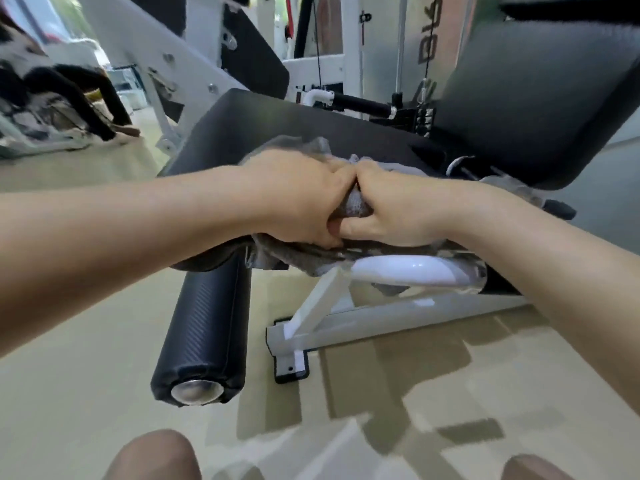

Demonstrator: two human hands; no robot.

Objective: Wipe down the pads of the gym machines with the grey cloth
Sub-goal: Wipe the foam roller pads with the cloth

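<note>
While both hands meet at frame centre, the left hand [298, 195] and right hand [398, 206] each curl their fingers into the bunched grey cloth [353, 206], which lies on the near edge of the seat pad [263, 126]. Judged status: this pad is mid-wipe. The roller pad [211, 323] at 7 o'clock and the back pad [536, 98] at 2 o'clock appear yet to be wiped

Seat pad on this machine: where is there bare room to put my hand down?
The far part of the seat pad is bare, between the white frame and the backrest pad. The floor is bare left of the roller pad. The near edge is crowded: left hand and right hand both grip the grey cloth there.
</note>
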